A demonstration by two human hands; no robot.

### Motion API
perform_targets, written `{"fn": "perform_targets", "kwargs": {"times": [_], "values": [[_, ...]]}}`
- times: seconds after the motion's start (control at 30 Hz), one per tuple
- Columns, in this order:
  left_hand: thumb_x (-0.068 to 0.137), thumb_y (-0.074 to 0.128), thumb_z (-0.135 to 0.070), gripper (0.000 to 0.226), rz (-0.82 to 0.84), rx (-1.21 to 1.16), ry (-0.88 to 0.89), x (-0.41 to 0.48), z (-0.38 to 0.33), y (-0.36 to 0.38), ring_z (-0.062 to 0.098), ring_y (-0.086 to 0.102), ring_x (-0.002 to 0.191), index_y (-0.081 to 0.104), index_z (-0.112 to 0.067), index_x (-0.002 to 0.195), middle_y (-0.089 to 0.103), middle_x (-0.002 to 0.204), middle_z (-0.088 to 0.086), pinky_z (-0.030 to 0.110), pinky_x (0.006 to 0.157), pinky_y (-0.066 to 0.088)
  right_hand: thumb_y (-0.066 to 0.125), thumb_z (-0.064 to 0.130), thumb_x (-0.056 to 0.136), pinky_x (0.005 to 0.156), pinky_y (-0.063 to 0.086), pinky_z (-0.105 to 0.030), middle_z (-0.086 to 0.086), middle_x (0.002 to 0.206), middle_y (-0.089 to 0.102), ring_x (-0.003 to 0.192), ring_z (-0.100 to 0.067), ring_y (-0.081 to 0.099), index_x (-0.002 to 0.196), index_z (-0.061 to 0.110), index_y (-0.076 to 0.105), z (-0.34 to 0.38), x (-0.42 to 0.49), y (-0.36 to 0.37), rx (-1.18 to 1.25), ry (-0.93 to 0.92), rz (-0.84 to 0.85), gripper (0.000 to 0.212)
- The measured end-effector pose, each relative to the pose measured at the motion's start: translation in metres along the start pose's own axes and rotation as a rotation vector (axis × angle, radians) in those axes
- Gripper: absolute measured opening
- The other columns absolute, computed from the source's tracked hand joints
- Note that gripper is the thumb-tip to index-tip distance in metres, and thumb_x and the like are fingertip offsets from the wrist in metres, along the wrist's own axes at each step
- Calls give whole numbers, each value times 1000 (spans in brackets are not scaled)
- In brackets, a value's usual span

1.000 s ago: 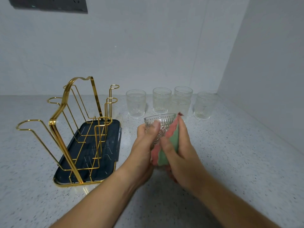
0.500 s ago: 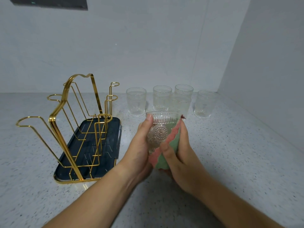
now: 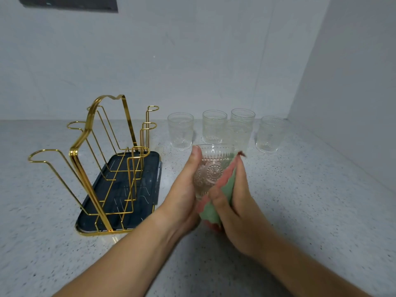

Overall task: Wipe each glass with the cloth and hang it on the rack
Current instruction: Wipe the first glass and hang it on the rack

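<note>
An embossed clear glass (image 3: 211,170) is held upright above the counter between both hands. My left hand (image 3: 184,187) grips its left side, thumb up at the rim. My right hand (image 3: 237,202) presses a green cloth with a pink edge (image 3: 225,185) against the glass's right side and holds the cloth around it. The gold wire rack (image 3: 92,159) stands empty on its dark tray (image 3: 137,211) at the left. Several more glasses stand upright in a row behind, such as one (image 3: 180,130) at the left and one (image 3: 269,133) at the right.
The speckled grey counter (image 3: 310,200) meets a white wall at the back and another at the right, forming a corner behind the row of glasses. A dark panel (image 3: 68,4) is on the wall at the upper left.
My left thumb has slid off the front of the glass to its left rim, uncovering the embossed pattern. The cloth stays pressed on the right side.
</note>
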State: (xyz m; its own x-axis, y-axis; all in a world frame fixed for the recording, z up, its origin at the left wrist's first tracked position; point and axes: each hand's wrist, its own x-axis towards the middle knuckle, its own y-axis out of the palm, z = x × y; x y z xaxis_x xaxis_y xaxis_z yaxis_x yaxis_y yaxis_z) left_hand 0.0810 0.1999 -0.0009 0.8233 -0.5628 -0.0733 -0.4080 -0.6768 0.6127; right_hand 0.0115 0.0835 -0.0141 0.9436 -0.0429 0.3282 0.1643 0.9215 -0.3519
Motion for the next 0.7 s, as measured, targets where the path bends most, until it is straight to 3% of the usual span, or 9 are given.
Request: {"fn": "perform_targets", "kwargs": {"times": [0.07, 0.17, 0.23, 0.27, 0.4, 0.47, 0.53, 0.6, 0.7], "values": [[96, 38, -73, 65, 54, -30, -47, -1, 1, 7, 26, 68, 128, 84, -29, 109, 73, 133, 10, 46, 114, 45, 42, 65, 94, 106, 47, -18, 10, 157, 39, 134, 5, 49, 158, 46, -1, 9, 12, -8, 54, 44, -43, 79], [100, 26, -71, 76, 58, -52, -63, 1, 2, 7, 28, 63, 134, 72, -21, 135, 68, 142, 11, 53, 119, 39, 40, 53, 100, 81, 51, -9, 5, 122, 69, 102, 2, 69, 155, 29, 29, 23, 31, -19, 122, 40, -137, 61], [98, 31, -70, 78, 64, -71, -36, 0, 1, 5, 32, 61, 135, 66, -16, 141, 66, 143, 14, 57, 121, 36, 37, 42, 106, 75, 50, -5, 11, 104, 72, 91, 8, 70, 145, 35, 39, 24, 36, -17, 170, 31, -133, 39], [95, 36, -72, 79, 82, -52, -18, -2, 1, 5, 32, 62, 135, 63, -14, 143, 66, 143, 15, 56, 119, 38, 37, 41, 106, 79, 51, -7, 11, 105, 71, 93, 9, 69, 146, 38, 36, 23, 34, -14, 174, 35, -119, 39], [76, 81, -64, 100, 94, -35, -8, -1, 2, -3, 38, 60, 135, 47, -9, 152, 62, 146, 22, 54, 119, 40, 37, 56, 102, 111, 48, -32, 7, 151, 52, 132, -3, 56, 160, 35, 14, 5, 7, 0, 143, 26, -31, 66], [81, 78, -60, 91, 64, -14, 11, -1, 3, -1, 40, 62, 132, 50, -6, 149, 63, 143, 23, 55, 118, 41, 39, 56, 101, 98, 54, -29, 10, 134, 63, 118, -5, 65, 157, 29, 20, 0, -2, -2, 128, 19, -28, 65], [91, 64, -60, 69, 54, -31, -16, -1, 5, 2, 37, 64, 131, 69, -8, 135, 67, 139, 22, 52, 118, 42, 38, 53, 100, 90, 57, -25, 11, 118, 69, 107, -6, 70, 152, 27, 28, 2, -5, -6, 110, 3, -56, 59], [95, 55, -62, 71, 98, -45, -59, 0, 5, 5, 36, 58, 138, 67, -7, 139, 62, 146, 21, 51, 123, 34, 40, 54, 95, 90, 59, -29, 4, 113, 70, 101, -8, 72, 149, 21, 33, 11, 3, -12, 118, 10, -117, 64], [100, 42, -60, 73, 82, -48, -62, 3, 4, 2, 36, 57, 139, 62, -5, 143, 61, 147, 20, 54, 123, 34, 42, 51, 97, 69, 59, -26, -2, 97, 72, 82, -11, 74, 139, 18, 44, 24, 24, -20, 143, 20, -169, 53]]}}
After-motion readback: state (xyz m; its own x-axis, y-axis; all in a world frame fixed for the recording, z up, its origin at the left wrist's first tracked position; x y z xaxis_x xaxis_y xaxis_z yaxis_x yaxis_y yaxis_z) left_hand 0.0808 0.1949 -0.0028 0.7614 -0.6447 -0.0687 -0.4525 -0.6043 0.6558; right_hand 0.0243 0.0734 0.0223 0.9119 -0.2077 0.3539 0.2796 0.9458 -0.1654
